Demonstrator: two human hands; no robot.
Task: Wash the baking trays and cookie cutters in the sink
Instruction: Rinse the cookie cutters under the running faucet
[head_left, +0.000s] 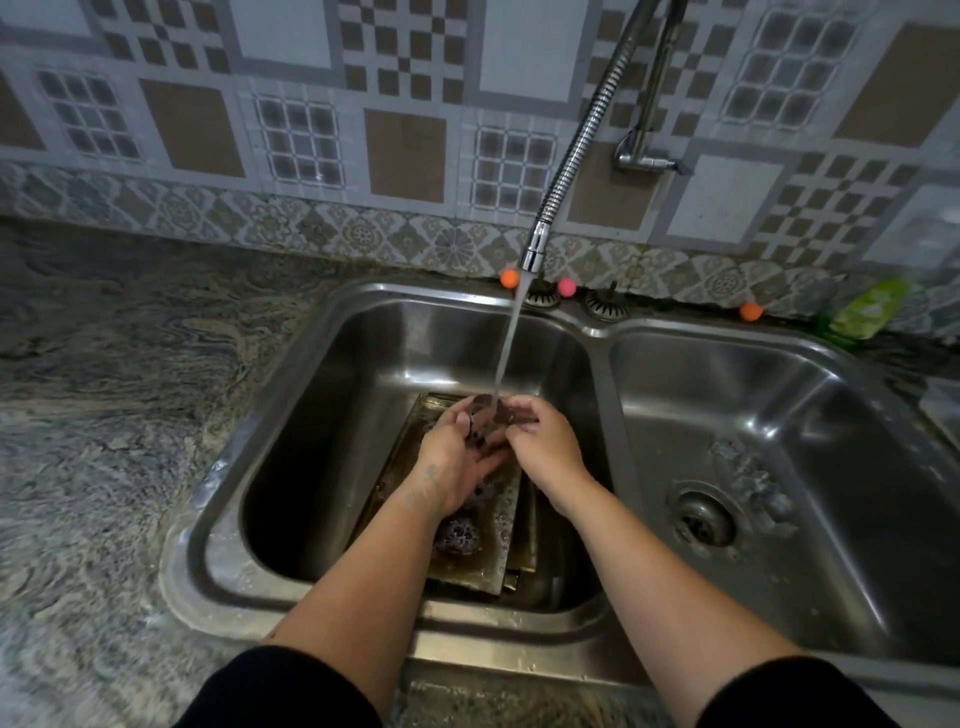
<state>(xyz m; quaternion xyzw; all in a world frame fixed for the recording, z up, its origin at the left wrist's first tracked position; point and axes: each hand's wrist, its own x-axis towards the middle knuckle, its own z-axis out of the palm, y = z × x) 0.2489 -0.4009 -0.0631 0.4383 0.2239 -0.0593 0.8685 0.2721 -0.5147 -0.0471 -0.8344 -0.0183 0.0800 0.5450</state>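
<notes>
Black sleeves (291, 691) are seen above the sink (363, 322). A cookie cutter (485, 415) is gripped by the left hand (457, 457) and right hand (540, 436) under running water (506, 353), over baking trays (498, 525) in the left basin.

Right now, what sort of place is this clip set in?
Most likely a home kitchen: a double-bowl steel sink set in a stone counter, a patterned tile backsplash, and a flexible tap running over both hands, left and right.
</notes>
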